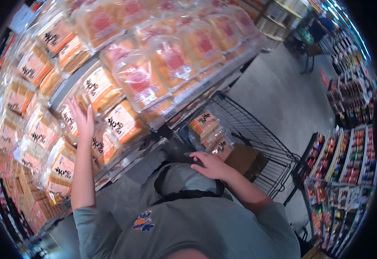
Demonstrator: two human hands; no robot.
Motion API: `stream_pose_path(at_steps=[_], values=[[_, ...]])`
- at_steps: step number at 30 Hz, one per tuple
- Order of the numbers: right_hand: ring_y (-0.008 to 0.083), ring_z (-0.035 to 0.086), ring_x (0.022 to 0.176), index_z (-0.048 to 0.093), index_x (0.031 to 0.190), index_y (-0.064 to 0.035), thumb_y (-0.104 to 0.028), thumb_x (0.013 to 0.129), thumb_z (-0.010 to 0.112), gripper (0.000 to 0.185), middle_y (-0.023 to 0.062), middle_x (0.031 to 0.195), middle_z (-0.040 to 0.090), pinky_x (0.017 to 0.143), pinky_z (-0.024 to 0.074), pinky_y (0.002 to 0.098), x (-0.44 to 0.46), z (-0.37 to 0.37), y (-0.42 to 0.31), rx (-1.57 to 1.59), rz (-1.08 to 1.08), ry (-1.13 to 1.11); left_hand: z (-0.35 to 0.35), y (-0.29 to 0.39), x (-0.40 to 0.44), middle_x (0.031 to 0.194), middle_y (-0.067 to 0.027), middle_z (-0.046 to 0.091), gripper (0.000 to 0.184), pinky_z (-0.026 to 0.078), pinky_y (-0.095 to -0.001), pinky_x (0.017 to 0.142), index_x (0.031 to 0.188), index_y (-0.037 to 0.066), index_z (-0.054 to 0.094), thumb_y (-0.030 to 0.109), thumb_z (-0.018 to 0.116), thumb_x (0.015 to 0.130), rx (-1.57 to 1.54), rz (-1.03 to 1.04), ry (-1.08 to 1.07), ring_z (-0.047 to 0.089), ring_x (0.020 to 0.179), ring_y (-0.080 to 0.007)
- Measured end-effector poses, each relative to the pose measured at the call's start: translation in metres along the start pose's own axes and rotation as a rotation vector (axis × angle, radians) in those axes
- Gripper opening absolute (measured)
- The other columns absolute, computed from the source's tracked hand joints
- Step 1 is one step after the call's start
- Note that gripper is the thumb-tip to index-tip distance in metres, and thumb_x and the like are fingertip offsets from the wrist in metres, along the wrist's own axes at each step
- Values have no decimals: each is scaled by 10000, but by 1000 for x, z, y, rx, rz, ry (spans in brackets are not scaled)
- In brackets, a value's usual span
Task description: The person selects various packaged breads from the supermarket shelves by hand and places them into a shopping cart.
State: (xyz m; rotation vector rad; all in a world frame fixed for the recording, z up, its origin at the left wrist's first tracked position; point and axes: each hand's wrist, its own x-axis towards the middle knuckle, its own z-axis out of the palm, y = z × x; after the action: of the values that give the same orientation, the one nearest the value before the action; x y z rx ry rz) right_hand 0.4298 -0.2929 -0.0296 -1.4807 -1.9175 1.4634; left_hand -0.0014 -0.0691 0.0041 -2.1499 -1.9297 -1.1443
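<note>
My left hand (83,118) reaches over the display with its fingers stretched out, resting on or just above a clear-wrapped bread package (69,117) with black lettering. Beside it lies a similar orange-and-white package (98,87), and another package (121,122) sits closer to the shelf's front edge. My right hand (212,166) is in front of my body at the cart's near side. Its fingers are loosely bent and apart, with nothing visible in them. Inside the wire shopping cart (257,124) are wrapped packages (205,125) of the same look and a brown block-shaped item (246,162).
Larger clear bags with red labels (173,58) fill the upper display. Grey floor (266,82) runs past the cart. Stocked shelves (341,159) line the right side. A person in dark clothing (321,28) is far off at the upper right.
</note>
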Motion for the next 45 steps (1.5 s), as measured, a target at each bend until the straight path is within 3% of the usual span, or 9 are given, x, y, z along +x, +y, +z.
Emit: stream_pose_path(at_steps=[3, 9, 15, 20, 22, 29, 33, 41, 45], values=[[347, 587, 1076, 518, 1273, -45, -319, 922, 618, 457, 195, 1157, 588, 922, 473, 429, -15, 20, 87, -101, 155, 31, 1, 74, -25, 1596, -228, 92, 769, 122, -453, 1185, 1535, 33, 140, 348, 547, 964, -240, 66, -40, 138, 1478, -329], [402, 575, 1096, 523, 1286, -18, -425, 902, 617, 567, 274, 1121, 591, 967, 444, 470, -73, 81, 182, -59, 444, 159, 73, 162, -133, 1353, -217, 424, 590, 303, -469, 1095, 1359, -11, 396, 154, 653, 855, -533, 402, -433, 420, 1251, -393], [377, 570, 1104, 605, 1183, -40, -562, 868, 577, 610, 212, 1118, 617, 952, 453, 463, -103, 101, 203, -140, 613, 221, 166, 219, -204, 1281, -215, 489, 556, 335, -458, 1071, 1302, 3, 463, 149, 690, 816, -537, 129, -992, 445, 1236, -397], [351, 582, 1087, 625, 1135, -60, -502, 821, 645, 543, 167, 1128, 628, 947, 453, 449, -98, 106, 212, -137, 548, 280, 282, 225, -244, 1394, -263, 420, 740, 323, -435, 1112, 1408, -19, 350, 221, 719, 813, -333, 34, -1246, 407, 1308, -402], [350, 582, 1086, 616, 1145, -61, -467, 814, 656, 525, 166, 1121, 627, 945, 454, 446, -99, 108, 213, -104, 576, 280, 338, 221, -259, 1449, -268, 364, 892, 294, -434, 1136, 1453, -26, 275, 321, 753, 784, -187, 81, -1123, 368, 1350, -395], [330, 581, 1062, 586, 1092, -65, -328, 766, 718, 439, 138, 1055, 604, 921, 460, 436, -103, 95, 204, 3, 591, 284, 428, 214, -304, 1396, -356, 351, 1097, 457, -466, 995, 1537, 78, 102, 432, 765, 738, 211, -83, -1178, 462, 1258, -466], [329, 582, 1054, 584, 1087, -62, -324, 759, 722, 442, 140, 1038, 600, 922, 459, 435, -104, 98, 208, -8, 539, 288, 446, 204, -314, 1383, -349, 374, 1044, 489, -482, 931, 1545, 117, 21, 326, 717, 795, 135, -186, -1131, 488, 1218, -483], [336, 542, 1096, 588, 1123, -70, -415, 776, 703, 503, 146, 1075, 568, 953, 422, 460, -100, 101, 205, -51, 520, 344, 436, 193, -278, 1394, -285, 432, 844, 392, -455, 1058, 1517, 58, 193, 179, 676, 836, -105, 11, -1120, 439, 1310, -355], [384, 489, 1181, 521, 1282, -53, -488, 824, 663, 647, 208, 1238, 516, 1010, 386, 469, -102, 99, 206, -55, 394, 486, 375, 217, -251, 1279, -173, 543, 713, 487, -374, 963, 1478, 19, 244, 138, 648, 903, -533, -368, -1541, 558, 1147, -242]])
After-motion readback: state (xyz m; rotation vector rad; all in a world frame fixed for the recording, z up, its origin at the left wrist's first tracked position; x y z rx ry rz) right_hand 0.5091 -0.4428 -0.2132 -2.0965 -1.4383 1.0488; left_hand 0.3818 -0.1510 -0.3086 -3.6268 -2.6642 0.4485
